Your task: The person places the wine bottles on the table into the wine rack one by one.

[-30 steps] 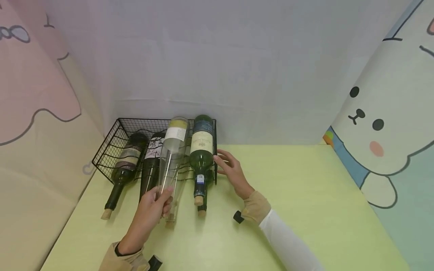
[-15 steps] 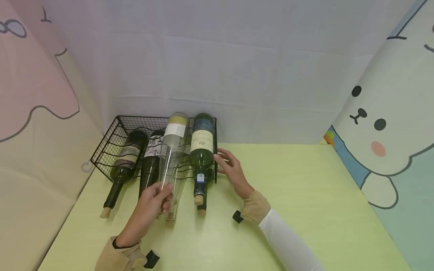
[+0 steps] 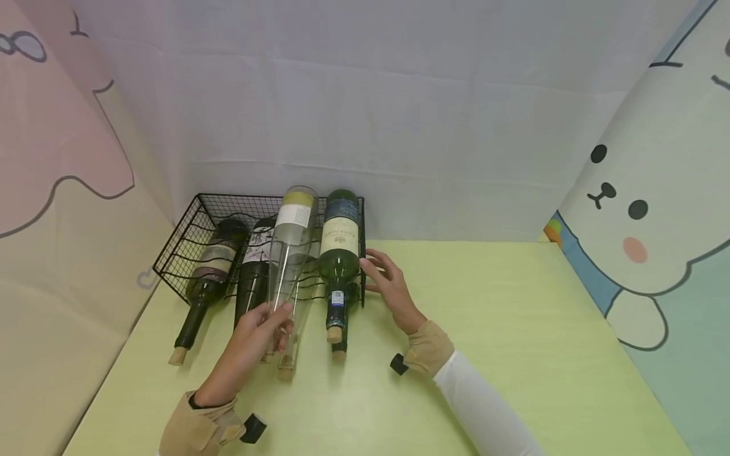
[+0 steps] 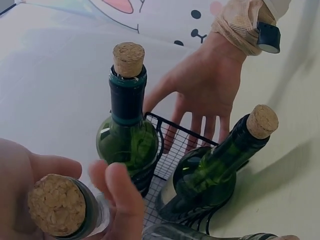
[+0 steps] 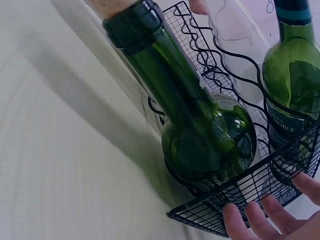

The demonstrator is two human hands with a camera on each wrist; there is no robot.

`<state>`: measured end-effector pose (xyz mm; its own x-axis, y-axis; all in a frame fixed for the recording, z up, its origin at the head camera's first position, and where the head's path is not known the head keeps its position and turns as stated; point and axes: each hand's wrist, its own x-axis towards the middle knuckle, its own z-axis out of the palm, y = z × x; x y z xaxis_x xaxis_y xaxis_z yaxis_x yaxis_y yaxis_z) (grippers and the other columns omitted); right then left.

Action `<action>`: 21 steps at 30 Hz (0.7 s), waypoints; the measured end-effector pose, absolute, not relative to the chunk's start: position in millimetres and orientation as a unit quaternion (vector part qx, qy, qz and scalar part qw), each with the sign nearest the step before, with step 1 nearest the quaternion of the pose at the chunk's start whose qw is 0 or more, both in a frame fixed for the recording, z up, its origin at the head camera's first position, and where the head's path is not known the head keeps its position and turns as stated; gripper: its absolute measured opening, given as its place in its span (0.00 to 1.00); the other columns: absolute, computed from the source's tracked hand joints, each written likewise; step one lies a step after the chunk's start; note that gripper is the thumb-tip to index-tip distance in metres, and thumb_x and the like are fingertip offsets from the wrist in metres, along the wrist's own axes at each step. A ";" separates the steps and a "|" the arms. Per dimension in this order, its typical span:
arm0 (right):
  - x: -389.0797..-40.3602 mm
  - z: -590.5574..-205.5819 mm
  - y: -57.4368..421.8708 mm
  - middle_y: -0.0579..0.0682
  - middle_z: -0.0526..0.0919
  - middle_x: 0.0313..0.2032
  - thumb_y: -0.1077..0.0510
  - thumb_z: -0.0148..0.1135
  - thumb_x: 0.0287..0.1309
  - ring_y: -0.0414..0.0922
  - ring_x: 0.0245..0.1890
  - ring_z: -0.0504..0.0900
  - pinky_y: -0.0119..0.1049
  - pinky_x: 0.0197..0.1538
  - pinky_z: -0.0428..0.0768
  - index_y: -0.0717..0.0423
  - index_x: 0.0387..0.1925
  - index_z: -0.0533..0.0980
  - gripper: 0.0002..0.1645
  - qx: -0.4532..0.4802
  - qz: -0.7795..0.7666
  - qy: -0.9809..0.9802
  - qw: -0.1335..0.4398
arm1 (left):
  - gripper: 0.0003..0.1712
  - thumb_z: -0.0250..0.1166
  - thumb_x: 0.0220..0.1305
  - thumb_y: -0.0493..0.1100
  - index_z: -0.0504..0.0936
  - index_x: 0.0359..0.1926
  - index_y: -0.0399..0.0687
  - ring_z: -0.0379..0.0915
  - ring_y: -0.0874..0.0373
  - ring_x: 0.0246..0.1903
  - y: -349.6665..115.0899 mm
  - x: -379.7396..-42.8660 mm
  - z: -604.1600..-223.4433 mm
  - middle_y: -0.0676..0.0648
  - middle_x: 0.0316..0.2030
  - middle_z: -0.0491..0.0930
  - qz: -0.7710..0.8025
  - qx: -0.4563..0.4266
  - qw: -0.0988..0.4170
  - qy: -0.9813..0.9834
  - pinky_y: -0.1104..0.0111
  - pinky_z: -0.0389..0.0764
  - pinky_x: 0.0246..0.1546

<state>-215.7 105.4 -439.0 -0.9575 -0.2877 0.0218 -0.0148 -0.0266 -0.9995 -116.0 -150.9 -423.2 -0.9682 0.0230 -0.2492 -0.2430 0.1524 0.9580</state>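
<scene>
My left hand (image 3: pixel 256 335) grips the neck of a clear glass bottle (image 3: pixel 294 218) with a white and yellow label. Its cork (image 4: pixel 57 205) faces the camera in the left wrist view. This bottle lies slanted over a lower clear bottle (image 3: pixel 287 361) in the black wire rack (image 3: pixel 177 233). Against the rack's right mesh side rests my right hand (image 3: pixel 393 294), fingers extended; the right wrist view shows fingertips (image 5: pixel 255 215) at the mesh. Close to it, a green wine bottle (image 3: pixel 339 237) with a cream label lies above another green bottle (image 3: pixel 339 348).
Two dark wine bottles lie in the rack's left half: one corked bottle (image 3: pixel 208 285) at the far left and one with a patterned label (image 3: pixel 259 247). A pale green table (image 3: pixel 513 348) carries the rack. Behind it hangs a white cloth (image 3: pixel 399 126).
My left hand has slid the upper clear bottle slightly back, away from me, toward the white cloth. My right hand stays at the rack's side. The view has shifted a little.
</scene>
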 end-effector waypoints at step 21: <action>-214.5 -438.9 105.1 0.63 0.63 0.66 0.48 0.52 0.73 0.62 0.65 0.67 0.60 0.60 0.71 0.58 0.71 0.61 0.33 -0.107 -0.712 0.687 0.098 | 0.30 0.36 0.80 0.57 0.66 0.67 0.40 0.79 0.55 0.27 -173.3 -110.1 -432.0 0.44 0.41 0.82 0.745 0.029 0.190 0.639 0.58 0.82 0.36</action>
<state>-214.5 105.1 -438.9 -0.9578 -0.2868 0.0177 -0.0077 -0.0357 -0.9993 -110.1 -173.3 -432.0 -0.9260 0.3203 -0.1996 -0.2460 -0.1111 0.9629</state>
